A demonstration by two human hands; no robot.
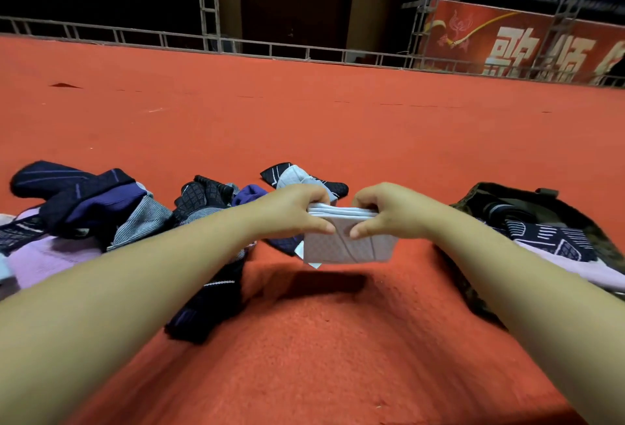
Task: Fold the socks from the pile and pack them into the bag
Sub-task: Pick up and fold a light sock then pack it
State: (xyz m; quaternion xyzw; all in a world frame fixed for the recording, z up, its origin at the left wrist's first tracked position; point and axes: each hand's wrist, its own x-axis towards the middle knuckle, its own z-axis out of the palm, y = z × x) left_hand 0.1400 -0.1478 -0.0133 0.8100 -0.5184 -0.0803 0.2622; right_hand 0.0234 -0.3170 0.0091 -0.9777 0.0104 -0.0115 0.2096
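Pinching a folded pale sock (348, 242) by its top edge, my left hand (291, 211) and right hand (389, 211) hold it above the red carpet (321, 357), between pile and bag. The pile (111, 208), a soft knit jumble of navy, lilac and grey, sprawls left. The camouflage bag (588, 231) gapes right, patterned socks inside.

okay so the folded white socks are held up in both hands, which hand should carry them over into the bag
Probably the right hand. It already pinches the folded white socks, and the camouflage bag lies open on its side. The left hand is nearer the sock pile and would have to cross over.
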